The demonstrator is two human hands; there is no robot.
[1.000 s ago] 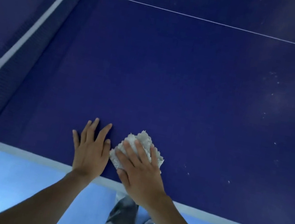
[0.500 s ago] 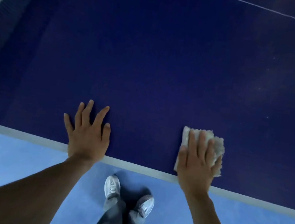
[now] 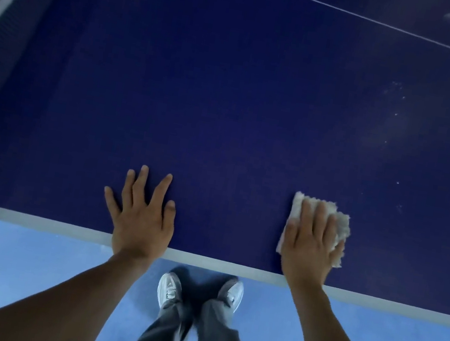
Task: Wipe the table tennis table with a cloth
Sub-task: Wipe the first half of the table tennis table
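The dark blue table tennis table fills the upper view, with its white near edge line crossing in front of me. My right hand lies flat with straight fingers on a folded white cloth, pressing it onto the table close to the near edge. The cloth shows above and to the right of the fingers; the rest is hidden under the palm. My left hand rests flat on the bare table surface to the left, fingers spread, holding nothing.
The net with its white top band runs along the left. A thin white centre line crosses the far table. Pale dust specks lie on the right part. My shoes stand on the light blue floor below the edge.
My right hand has slid the cloth to the right along the near edge, away from my left hand. My left hand has stayed flat in about the same place.
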